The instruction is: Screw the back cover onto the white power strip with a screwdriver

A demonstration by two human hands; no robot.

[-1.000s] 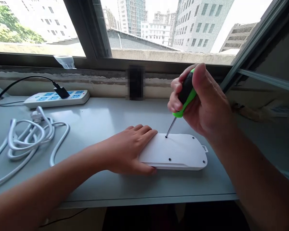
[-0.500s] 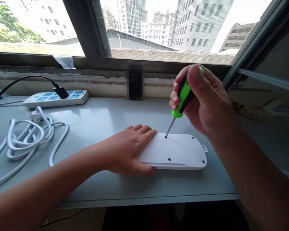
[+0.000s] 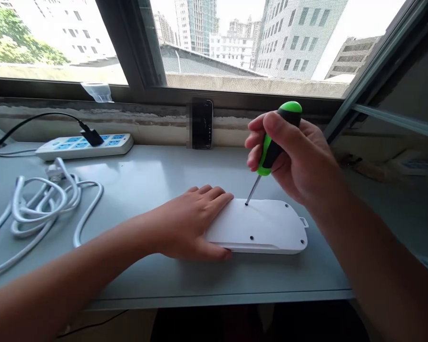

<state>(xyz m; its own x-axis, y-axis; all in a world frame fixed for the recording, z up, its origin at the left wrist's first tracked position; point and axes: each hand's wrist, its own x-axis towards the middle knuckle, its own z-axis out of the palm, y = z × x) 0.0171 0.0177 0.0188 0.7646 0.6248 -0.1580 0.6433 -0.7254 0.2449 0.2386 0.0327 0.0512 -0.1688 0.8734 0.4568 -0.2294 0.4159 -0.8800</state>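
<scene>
A screwdriver (image 3: 271, 147) with a green and black handle is in my right hand (image 3: 303, 156), its shaft leaning to the right. The tip sits in a screw hole near the far edge of a white plastic casing (image 3: 267, 223) that looks like the underside of a power strip. My left hand (image 3: 196, 223) grips the casing's left part across its width, thumb on the near side and fingers over the far side, hiding that end. Several dark screw holes show on the casing, and a small hanging loop (image 3: 304, 222) sticks out at its right end.
A coiled white cable (image 3: 43, 204) with a plug lies at the left. Behind it is a white power strip (image 3: 110, 145) with a black adapter (image 3: 92, 136) plugged in. A phone (image 3: 202, 124) leans upright below the window. The table's front edge (image 3: 235, 299) is close.
My right hand's fingers have loosened and shifted round the handle, so the green end cap now shows. The screwdriver tip stays in the same hole. My left hand and the casing keep their places.
</scene>
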